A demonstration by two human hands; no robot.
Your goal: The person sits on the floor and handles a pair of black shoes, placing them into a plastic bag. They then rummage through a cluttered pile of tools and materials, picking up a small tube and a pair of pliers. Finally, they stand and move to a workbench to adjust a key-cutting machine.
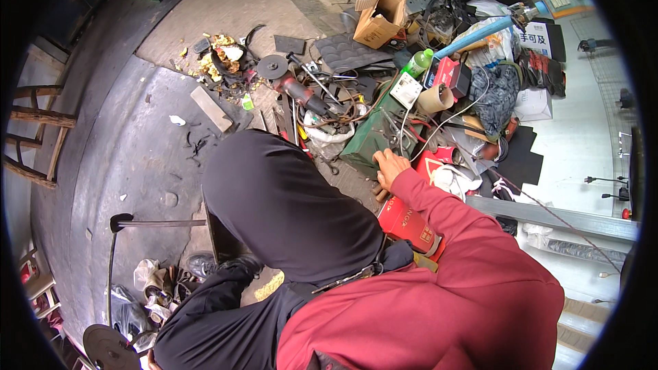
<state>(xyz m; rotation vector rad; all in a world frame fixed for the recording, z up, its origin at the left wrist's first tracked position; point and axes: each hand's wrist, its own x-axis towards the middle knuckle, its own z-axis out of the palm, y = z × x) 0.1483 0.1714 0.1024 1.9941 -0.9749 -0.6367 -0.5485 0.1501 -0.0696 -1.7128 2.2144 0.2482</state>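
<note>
My right hand (392,168), below a red sleeve, is at the near edge of a green metal box (373,138). Its fingers are curled; what they hold, if anything, is hidden. Tools and cables lie in the box, and a white power strip (406,90) rests at its far end. Just below the hand stands a red carton (406,223). Only a sliver of my left hand (150,362) shows at the lower left, beside a black round disc (108,348); its fingers are mostly hidden by my dark trouser leg.
Beyond my knee lie an angle grinder (298,90), a black cushioned pad (353,53) and food scraps (223,56). An open cardboard box (380,17) and a green-capped bottle (418,63) stand farther right. A metal bar (555,218) runs along the right. Wooden chair frames (41,120) stand left.
</note>
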